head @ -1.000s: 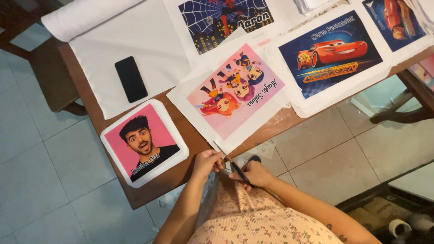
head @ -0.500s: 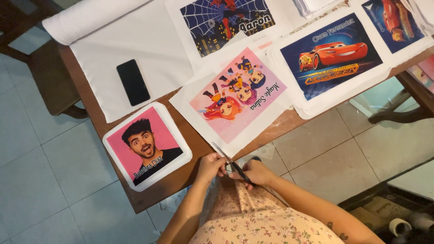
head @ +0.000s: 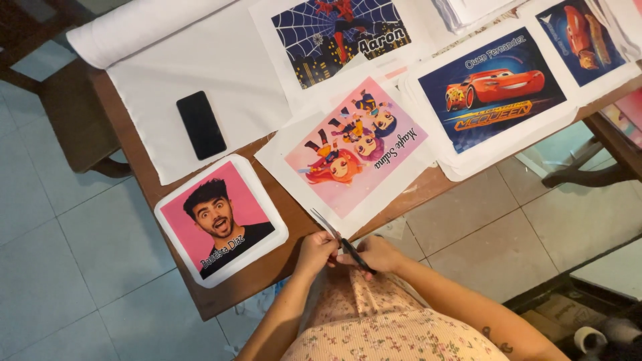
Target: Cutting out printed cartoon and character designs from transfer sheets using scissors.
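My right hand grips the black handles of a pair of scissors just off the near edge of the wooden table. The blades point up-left, their tips reaching the white border of a pink cloth print of cartoon girls. My left hand is curled against the scissors near the pivot; whether it grips them is unclear. A rounded pink print with a portrait lies left of my hands.
A black phone rests on white fabric beside a white roll. A blue print with a red car, a spider-web print and another car print lie farther back. Tiled floor surrounds the table.
Both hands stay together at the scissors by the table edge. The view has shifted only slightly.
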